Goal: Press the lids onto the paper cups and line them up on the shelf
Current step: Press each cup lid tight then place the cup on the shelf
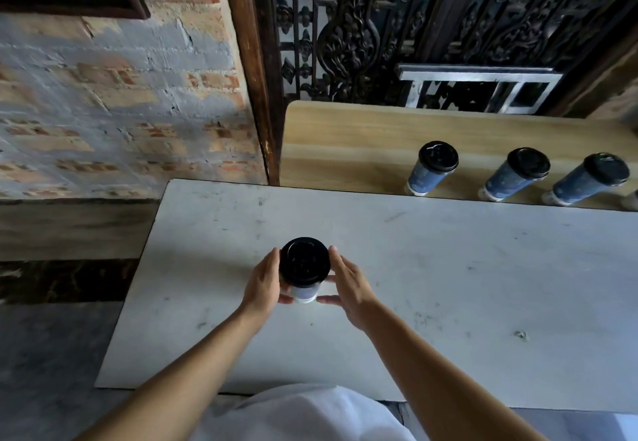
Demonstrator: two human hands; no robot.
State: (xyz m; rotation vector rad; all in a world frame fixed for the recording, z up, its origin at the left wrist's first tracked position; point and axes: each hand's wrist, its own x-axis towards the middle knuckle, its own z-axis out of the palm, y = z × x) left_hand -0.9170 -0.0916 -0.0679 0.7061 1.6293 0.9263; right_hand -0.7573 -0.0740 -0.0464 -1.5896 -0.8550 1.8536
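Note:
A blue paper cup point(305, 294) with a black lid point(304, 261) on top stands on the white table point(448, 285), left of the middle. My left hand point(265, 283) cups its left side and my right hand point(347, 285) its right side, fingers curled around the cup body. Three lidded blue cups point(433, 167) point(518, 173) point(590, 178) stand in a row along the front edge of the wooden shelf point(345, 143) behind the table. A further cup barely shows at the right frame edge.
A brick wall point(121, 105) rises at the left beyond the table's edge. Dark carved wooden panels point(379, 26) and a white metal frame point(480, 88) stand behind the shelf. The shelf's left half holds nothing.

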